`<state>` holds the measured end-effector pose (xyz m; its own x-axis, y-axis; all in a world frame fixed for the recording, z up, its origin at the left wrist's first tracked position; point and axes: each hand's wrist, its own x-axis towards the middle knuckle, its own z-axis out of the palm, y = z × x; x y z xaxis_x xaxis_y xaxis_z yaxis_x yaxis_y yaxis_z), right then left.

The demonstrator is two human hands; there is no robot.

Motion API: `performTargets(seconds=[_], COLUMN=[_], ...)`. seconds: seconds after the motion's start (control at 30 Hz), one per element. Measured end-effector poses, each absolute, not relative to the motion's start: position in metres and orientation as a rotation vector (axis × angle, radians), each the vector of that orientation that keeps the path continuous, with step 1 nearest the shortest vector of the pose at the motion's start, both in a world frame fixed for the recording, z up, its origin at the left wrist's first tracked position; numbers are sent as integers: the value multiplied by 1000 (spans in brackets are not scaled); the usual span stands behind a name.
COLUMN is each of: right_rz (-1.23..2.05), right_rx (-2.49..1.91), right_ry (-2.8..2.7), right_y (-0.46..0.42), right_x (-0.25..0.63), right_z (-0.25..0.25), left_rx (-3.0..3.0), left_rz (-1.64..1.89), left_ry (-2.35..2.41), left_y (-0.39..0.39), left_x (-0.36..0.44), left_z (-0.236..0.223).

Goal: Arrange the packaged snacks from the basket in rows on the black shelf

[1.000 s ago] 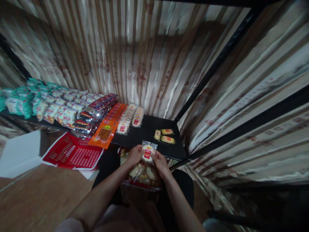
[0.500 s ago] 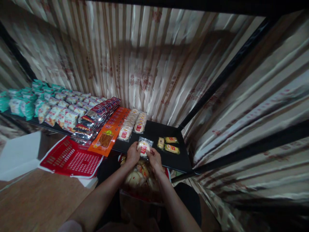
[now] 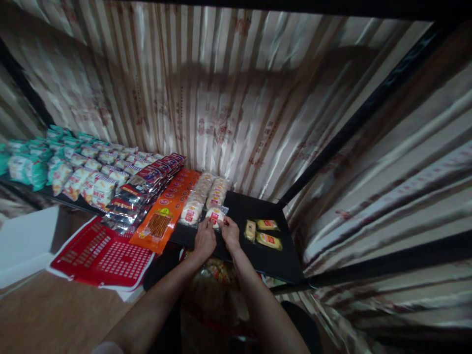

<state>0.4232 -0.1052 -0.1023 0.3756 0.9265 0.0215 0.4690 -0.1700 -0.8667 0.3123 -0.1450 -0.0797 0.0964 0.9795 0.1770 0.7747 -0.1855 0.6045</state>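
Observation:
Between my two hands is a round white packaged pastry with a red label, in a clear wrapper. My left hand grips its near left side, and my right hand pinches its right side. It lies at the near end of the right-hand row of matching packaged pastries, on the black shelf. Beside it on the left runs a second row of the same pastries. Several small yellow packaged cakes lie on the shelf to the right of my hands.
Left along the shelf lie an orange snack bag, dark shiny packets, white snack bags and green bags. A red basket sits below. Beneath my forearms is a container of packaged food. Curtains hang behind a black frame post.
Both my hands have moved forward with the pastry, from above the shelf's front edge to the near end of the right-hand row. The camera view has shifted slightly.

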Motion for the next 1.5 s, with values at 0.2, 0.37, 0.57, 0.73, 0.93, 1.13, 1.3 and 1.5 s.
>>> performTargets(seconds=[0.2,0.37,0.57,0.73,0.93,1.13,1.3,1.5], right_rz=[652,611,641,652,615,598,548,480], right_rx=[-1910,-1978,-1984,-1952,-1966,-1961,-1918,-1771], right_ry=[-1280,-1285,-1255,-1243,-1212,-1203,-1217,-1207], right_y=[-93,-83,-78,-73,-69,-69,-80,-127], right_x=[420,417,416,417,415,413,412,413], right_z=[-89,-83,-84,-88,-90,-94,-94,-92], left_rx=[2062,2094,2118,2100,2097,2090,2110,2089], left_rz=[779,759,750,775,794,800,795,827], left_ry=[1724,1746,1755,1728,1712,1686,1683,1633], left_y=[-129,-123,-119,-114,-110,-111,-115,-142], left_x=[312,312,312,312,314,314,311,304], left_z=[-82,-84,-87,-87,-87,-88,-89,-89])
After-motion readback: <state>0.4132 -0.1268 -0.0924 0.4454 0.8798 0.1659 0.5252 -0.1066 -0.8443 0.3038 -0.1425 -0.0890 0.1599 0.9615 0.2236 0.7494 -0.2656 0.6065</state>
